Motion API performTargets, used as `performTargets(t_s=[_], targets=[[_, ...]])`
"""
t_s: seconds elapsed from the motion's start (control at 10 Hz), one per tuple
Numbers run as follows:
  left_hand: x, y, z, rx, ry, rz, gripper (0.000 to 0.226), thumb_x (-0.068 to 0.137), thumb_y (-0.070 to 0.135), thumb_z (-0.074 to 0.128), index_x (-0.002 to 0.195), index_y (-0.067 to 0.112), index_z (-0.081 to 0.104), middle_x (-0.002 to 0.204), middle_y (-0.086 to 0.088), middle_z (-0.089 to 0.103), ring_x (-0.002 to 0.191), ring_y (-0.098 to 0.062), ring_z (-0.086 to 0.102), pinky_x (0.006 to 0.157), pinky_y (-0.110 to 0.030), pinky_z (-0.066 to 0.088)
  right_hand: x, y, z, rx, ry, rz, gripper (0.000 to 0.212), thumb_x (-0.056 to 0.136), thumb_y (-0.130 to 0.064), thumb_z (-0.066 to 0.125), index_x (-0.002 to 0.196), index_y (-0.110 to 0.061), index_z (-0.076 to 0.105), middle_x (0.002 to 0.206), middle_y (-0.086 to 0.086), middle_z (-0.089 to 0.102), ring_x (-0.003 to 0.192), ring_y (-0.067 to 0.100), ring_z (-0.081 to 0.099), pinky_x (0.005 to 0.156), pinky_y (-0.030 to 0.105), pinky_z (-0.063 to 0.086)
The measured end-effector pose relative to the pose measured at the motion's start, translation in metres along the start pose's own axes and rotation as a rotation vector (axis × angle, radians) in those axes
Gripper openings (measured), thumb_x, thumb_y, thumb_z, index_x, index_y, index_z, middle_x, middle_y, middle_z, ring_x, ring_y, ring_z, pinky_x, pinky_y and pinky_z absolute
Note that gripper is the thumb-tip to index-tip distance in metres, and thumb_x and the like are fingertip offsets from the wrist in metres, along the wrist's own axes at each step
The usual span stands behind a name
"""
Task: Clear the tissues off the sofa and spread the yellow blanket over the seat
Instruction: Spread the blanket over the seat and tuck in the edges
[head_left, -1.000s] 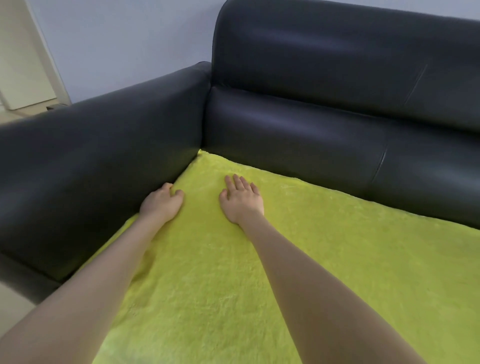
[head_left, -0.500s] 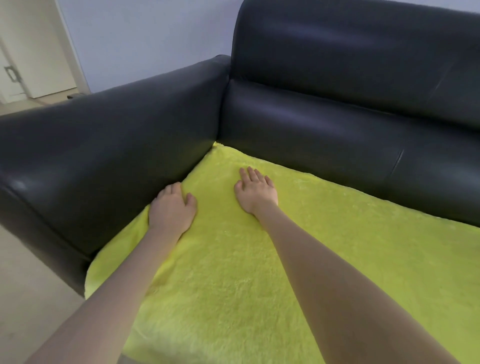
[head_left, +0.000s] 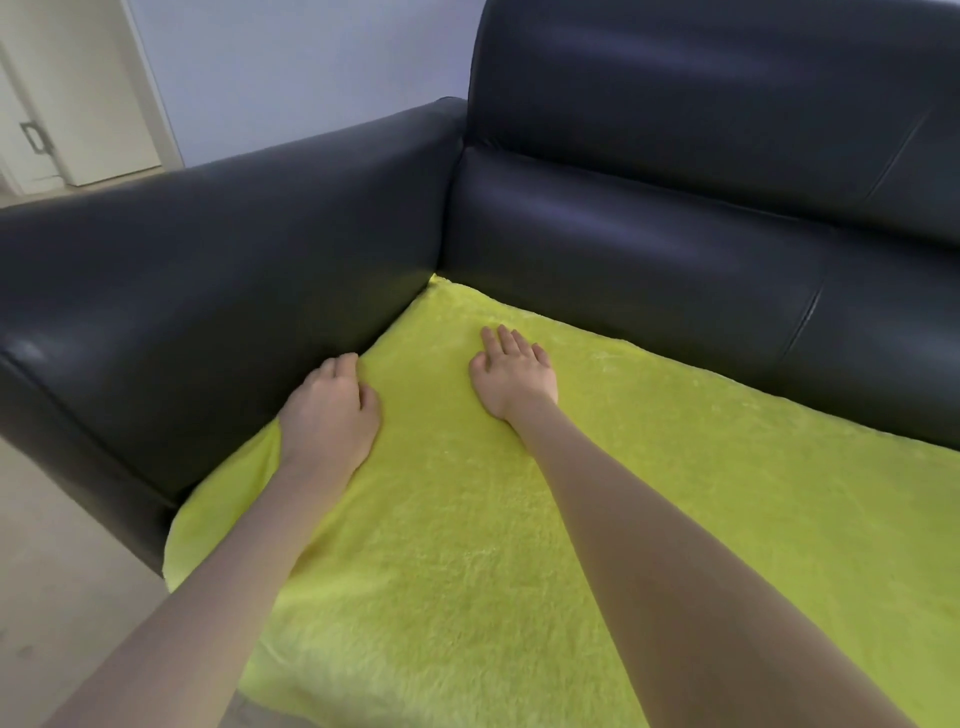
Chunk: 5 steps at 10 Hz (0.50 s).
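The fluffy yellow blanket (head_left: 519, 519) now covers the black leather sofa (head_left: 675, 182) seat; left hand (head_left: 330, 415) has slid nearer along the left armrest, fingers curled, tucking; right hand (head_left: 511, 376) presses flat; only smoothing remains

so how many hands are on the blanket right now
2. The left hand presses the blanket edge beside the sofa arm; the right hand lies flat near the back corner.

pale blue-grey wall (head_left: 311, 67) behind; cream door (head_left: 67, 104) with metal handle (head_left: 34, 137) at far left; beige floor (head_left: 47, 545) below, in soft daylight.
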<state>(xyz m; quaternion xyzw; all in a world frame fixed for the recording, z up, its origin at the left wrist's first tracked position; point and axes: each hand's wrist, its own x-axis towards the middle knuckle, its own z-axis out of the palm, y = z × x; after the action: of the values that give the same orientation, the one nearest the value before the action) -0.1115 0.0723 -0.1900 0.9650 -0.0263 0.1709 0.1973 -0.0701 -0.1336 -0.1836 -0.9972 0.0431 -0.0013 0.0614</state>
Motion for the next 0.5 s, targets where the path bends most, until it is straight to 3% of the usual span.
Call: performTargets(t_s=[0.1, 0.3, 0.5], targets=[[-0.015, 0.000, -0.001, 0.057, 0.031, -0.044, 0.035, 0.094, 0.024, 0.046, 0.122, 0.006, 0.057, 0.110, -0.011, 0.063, 0.100, -0.026, 0.058, 0.082, -0.039, 0.050, 0.001, 0.000, 0.001, 0.000, 0.001, 0.001, 0.058, 0.101, -0.042, 0.010, 0.156, -0.023, 0.007, 0.163, 0.001, 0.005, 0.150, 0.017, 0.005, 0.122, 0.039, 0.005], [-0.013, -0.001, 0.003, 0.071, -0.041, -0.104, 0.042, 0.096, 0.029, 0.040, 0.126, 0.003, 0.053, 0.120, -0.015, 0.058, 0.106, -0.028, 0.055, 0.086, -0.039, 0.047, 0.002, 0.000, 0.001, 0.000, 0.000, -0.001, 0.058, 0.101, -0.043, 0.011, 0.156, -0.023, 0.007, 0.163, 0.000, 0.006, 0.150, 0.017, 0.005, 0.122, 0.039, 0.005], [0.004, -0.005, -0.002, 0.236, -0.176, -0.140, 0.046, 0.097, 0.042, 0.028, 0.115, 0.006, 0.051, 0.105, -0.013, 0.060, 0.089, -0.027, 0.057, 0.067, -0.033, 0.042, 0.004, 0.001, 0.001, 0.000, -0.001, -0.005, 0.058, 0.101, -0.043, 0.011, 0.156, -0.023, 0.008, 0.163, 0.000, 0.006, 0.150, 0.017, 0.005, 0.122, 0.039, 0.006]])
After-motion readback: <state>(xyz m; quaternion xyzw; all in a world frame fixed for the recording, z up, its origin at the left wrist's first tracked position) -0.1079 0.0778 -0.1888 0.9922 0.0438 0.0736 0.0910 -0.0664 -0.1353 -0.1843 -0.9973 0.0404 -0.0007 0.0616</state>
